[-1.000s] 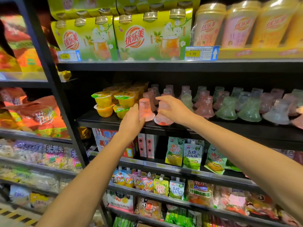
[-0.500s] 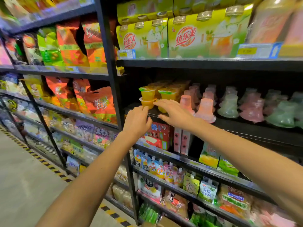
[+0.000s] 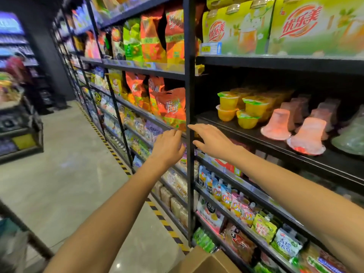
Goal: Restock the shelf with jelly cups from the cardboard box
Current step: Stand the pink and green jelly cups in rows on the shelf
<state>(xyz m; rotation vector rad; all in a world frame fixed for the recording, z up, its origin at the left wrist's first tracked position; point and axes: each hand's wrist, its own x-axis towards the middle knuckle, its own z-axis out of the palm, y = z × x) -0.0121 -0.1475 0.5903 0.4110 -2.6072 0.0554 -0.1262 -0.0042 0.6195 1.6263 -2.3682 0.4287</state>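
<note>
Pink bell-shaped jelly cups (image 3: 306, 136) stand on the black shelf (image 3: 246, 134), with yellow jelly cups (image 3: 228, 103) stacked to their left and green ones (image 3: 352, 136) at the right edge. My left hand (image 3: 168, 147) hangs in the air left of the shelf post, fingers relaxed, holding nothing. My right hand (image 3: 211, 139) is in front of the shelf's left end with fingers stretched out and empty. Both hands are apart from the cups. A corner of the cardboard box (image 3: 204, 262) shows at the bottom.
A black upright post (image 3: 190, 115) stands between my hands. Orange snack bags (image 3: 169, 109) fill the shelves to the left. Pouches (image 3: 232, 196) line the lower shelves. Yellow drink packs (image 3: 242, 28) sit above. The aisle floor (image 3: 69, 164) opens left, with another rack (image 3: 19, 138) beyond.
Both hands have let go of the pink jelly cups and drawn back to the left, away from the shelf. The view has swung left and down, and the box corner has come into sight.
</note>
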